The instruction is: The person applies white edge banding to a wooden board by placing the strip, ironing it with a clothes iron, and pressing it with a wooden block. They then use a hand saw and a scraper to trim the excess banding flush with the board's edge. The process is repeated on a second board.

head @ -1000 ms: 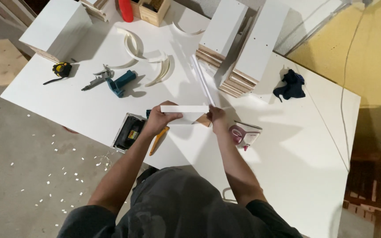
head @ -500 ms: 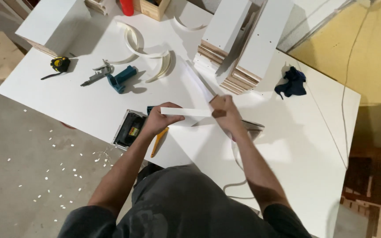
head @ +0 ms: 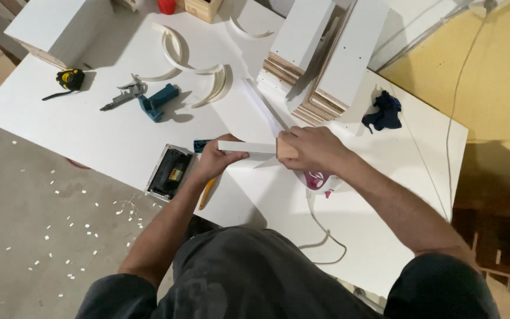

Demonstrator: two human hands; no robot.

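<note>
White strip piece (head: 246, 146) lies flat near the worktop (head: 90, 136) front edge, between both hands; my left hand (head: 216, 159) has its grip pinched on the left end; right hand (head: 311, 150) grip closed around a small wooden block (head: 286, 149) butted against the right end; I'd judge: hold the left end firm, block square, even pressure; iron (head: 320, 180) under the right wrist, black tool (head: 169, 171) just left.

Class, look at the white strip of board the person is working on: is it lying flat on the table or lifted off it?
Lifted. Left hand and right hand grip the white strip level above the table.
</note>
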